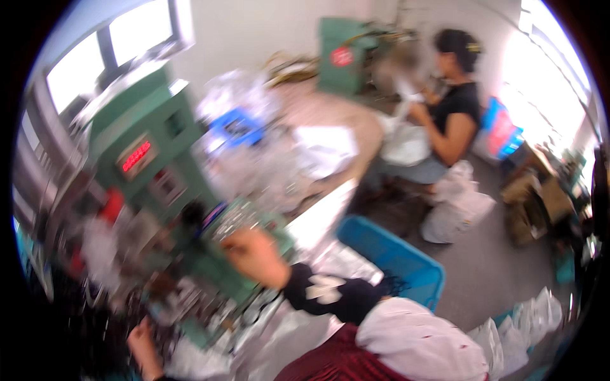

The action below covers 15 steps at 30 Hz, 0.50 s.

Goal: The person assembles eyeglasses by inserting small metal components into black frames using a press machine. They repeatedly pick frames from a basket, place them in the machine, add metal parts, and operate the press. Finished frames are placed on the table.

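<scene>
My right hand (257, 259) reaches over the ledge of a green bench machine (146, 136), fingers drawn together beside a heap of small shiny metal parts (235, 219). Anything between those fingertips is too blurred to make out. Lower down at the left, my left hand (145, 346) is raised near the machine's cluttered base. Motion smears its fingers, so its grip is unclear. A red-lit display (136, 156) glows on the machine's front. Between my hands, several small metal pieces (222, 324) lie about, blurred.
A blue plastic crate (394, 254) stands right of my right arm. Clear plastic bags and a blue tray (236, 129) cover part of the wooden table (330, 105). Beyond it, a person (454, 114) sits at another green machine (340, 60). White bags (457, 206) stand on the floor.
</scene>
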Motion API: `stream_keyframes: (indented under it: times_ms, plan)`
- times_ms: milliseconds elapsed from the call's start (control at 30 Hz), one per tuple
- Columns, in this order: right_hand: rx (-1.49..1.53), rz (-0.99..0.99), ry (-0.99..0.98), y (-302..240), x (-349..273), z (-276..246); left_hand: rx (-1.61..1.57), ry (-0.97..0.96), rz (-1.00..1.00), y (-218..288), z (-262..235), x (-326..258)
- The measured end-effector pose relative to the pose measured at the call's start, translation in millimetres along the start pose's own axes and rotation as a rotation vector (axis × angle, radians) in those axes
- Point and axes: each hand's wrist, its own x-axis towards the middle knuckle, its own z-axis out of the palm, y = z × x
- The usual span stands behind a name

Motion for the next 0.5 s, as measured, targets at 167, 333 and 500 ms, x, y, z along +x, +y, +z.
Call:
stream_keyframes:
  times_ms: [167,333,500]
  plan:
    - [0.040,0.094,-0.094,-28,-22,-34,0.142,0.093,0.195,8,31,-35]
    - [0.273,0.069,-0.355,-96,30,-23,0.078,-0.115,0.051,23,12,-24]
    - [0.570,0.277,-0.351,-96,26,29,0.022,0.298,0.160,24,4,-46]
